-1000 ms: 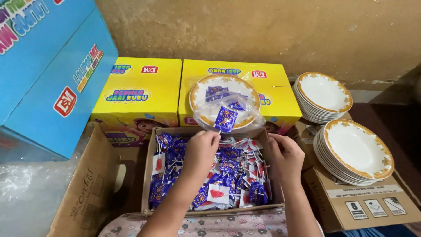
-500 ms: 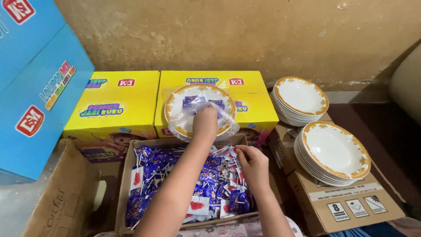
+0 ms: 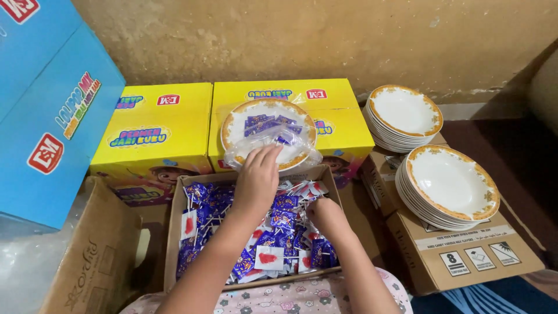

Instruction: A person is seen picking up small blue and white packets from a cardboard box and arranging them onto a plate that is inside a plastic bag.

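Observation:
A white plate with a gold rim lies in a clear plastic bag on top of a yellow carton and holds a few purple candy packets. My left hand reaches over the plate's near rim, its fingers flat on the plastic and holding nothing. Below it, an open cardboard box is full of purple and white candy packets. My right hand is down in that pile, with its fingers curled into the packets.
A second yellow carton stands to the left, with large blue boxes beyond it. Two stacks of gold-rimmed plates rest on brown cartons at right. An empty cardboard box sits at front left.
My left hand carried packets from the box up to the plate and has drawn back to its near rim. My right hand has dug deeper into the box.

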